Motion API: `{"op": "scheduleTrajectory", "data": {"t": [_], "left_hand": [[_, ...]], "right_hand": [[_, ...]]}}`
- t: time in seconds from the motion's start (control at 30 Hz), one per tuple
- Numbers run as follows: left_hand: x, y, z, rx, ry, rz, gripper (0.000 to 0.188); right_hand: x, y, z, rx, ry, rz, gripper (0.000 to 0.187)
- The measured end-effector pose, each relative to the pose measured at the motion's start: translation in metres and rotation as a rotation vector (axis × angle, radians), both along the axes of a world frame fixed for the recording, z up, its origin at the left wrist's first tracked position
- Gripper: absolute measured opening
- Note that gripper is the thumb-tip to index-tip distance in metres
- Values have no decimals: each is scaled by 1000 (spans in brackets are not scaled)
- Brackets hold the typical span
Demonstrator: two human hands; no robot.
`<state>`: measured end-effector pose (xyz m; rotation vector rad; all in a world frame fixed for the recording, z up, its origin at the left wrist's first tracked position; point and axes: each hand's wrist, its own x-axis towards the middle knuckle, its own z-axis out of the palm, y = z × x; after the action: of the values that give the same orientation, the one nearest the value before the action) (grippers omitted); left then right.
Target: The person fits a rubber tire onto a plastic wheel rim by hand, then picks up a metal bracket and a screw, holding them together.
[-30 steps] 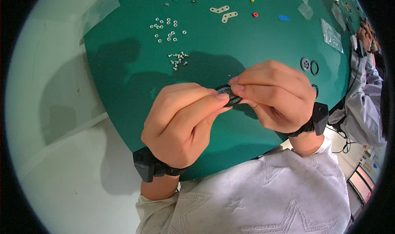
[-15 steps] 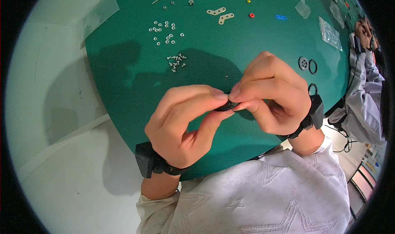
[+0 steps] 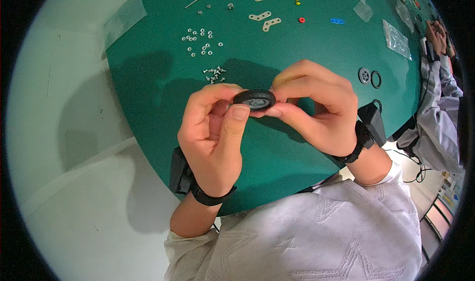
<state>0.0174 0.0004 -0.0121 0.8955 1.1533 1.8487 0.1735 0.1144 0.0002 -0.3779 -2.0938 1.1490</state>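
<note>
Black tyre (image 3: 254,94), narrowly pinched by left hand (image 3: 213,145) and right hand (image 3: 330,100); I judge uneven pressure could unseat its grey hub (image 3: 258,103).

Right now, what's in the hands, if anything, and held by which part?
A small black-and-grey wheel, held by its outer edge: the left hand pinches its left side, the right hand its right.
</note>
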Motion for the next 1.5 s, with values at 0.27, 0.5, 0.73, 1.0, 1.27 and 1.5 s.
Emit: {"op": "scheduleTrajectory", "data": {"t": [0.27,0.5,0.73,1.0,1.27,1.5], "left_hand": [[-7,0,6,14,475,38,25],[-16,1,15,149,827,90,25],[1,2,14,165,674,127,18],[9,-5,3,58,540,29,9],[12,-7,7,-126,649,-10,10],[24,3,13,-31,912,-115,19]], "right_hand": [[0,-9,6,-89,55,-77,17],[-4,-5,4,285,139,-69,23],[3,-4,8,132,203,-12,17],[10,-5,13,-260,65,36,10],[82,88,61,-217,-377,-215,21],[152,144,3,250,-659,-555,21]]}}
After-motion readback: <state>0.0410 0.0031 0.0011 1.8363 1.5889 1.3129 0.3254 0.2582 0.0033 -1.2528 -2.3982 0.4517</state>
